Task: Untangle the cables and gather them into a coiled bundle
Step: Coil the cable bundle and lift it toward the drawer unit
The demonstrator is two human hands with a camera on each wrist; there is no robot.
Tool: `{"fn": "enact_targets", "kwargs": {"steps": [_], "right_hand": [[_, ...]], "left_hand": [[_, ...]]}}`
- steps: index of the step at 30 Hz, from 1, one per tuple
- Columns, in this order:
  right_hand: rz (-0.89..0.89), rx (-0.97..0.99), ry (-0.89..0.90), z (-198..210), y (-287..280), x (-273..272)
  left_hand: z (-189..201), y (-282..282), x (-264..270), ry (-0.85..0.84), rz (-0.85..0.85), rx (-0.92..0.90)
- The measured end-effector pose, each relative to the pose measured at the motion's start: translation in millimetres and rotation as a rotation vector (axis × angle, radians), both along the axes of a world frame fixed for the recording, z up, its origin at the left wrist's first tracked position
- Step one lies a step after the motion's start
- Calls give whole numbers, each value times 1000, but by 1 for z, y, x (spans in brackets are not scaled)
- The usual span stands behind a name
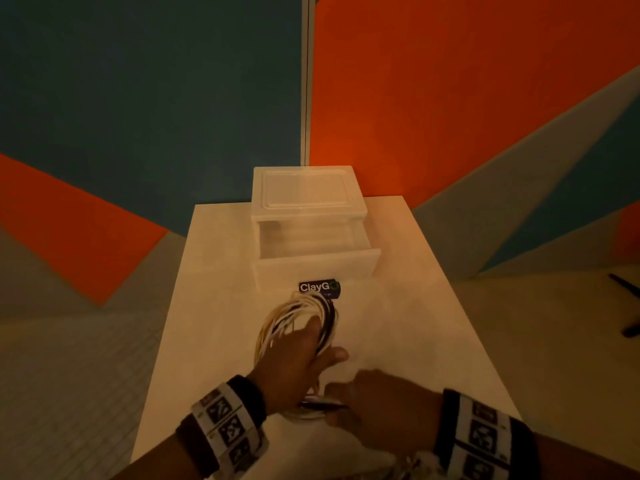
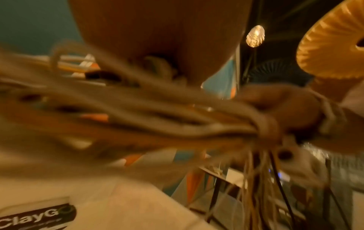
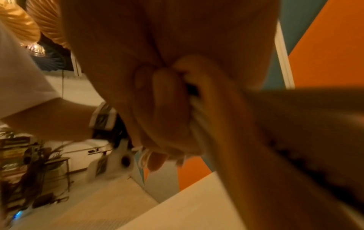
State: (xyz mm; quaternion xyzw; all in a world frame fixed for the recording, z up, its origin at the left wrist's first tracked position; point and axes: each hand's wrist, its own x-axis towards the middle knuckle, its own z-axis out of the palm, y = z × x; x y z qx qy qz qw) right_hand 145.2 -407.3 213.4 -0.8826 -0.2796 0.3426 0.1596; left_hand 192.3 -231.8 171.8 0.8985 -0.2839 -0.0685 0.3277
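A coiled cable bundle (image 1: 294, 311) of white, yellow and black strands hangs just above the white table (image 1: 415, 323) in the head view. My left hand (image 1: 298, 358) holds the coil's middle, fingers through the loop and thumb sticking out to the right. My right hand (image 1: 377, 403) grips the gathered near end of the strands. The left wrist view shows the blurred cables (image 2: 138, 109) running to the right hand (image 2: 279, 107), which is clenched round them. In the right wrist view, curled fingers (image 3: 169, 101) close round pale cables (image 3: 199, 112).
A translucent plastic drawer box (image 1: 308, 202) stands at the table's far end, its drawer (image 1: 311, 268) pulled out toward me, with a ClayGo label (image 1: 318, 288) just beyond the coil. A black object (image 1: 627, 292) lies on the floor at right.
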Motion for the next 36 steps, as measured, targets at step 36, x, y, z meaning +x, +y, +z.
{"fn": "enact_targets", "kwargs": {"steps": [36], "right_hand": [[-938,1260,-233,-5,-12,14]], "left_hand": [[120,42,-21,1219,-257,-1497]]}}
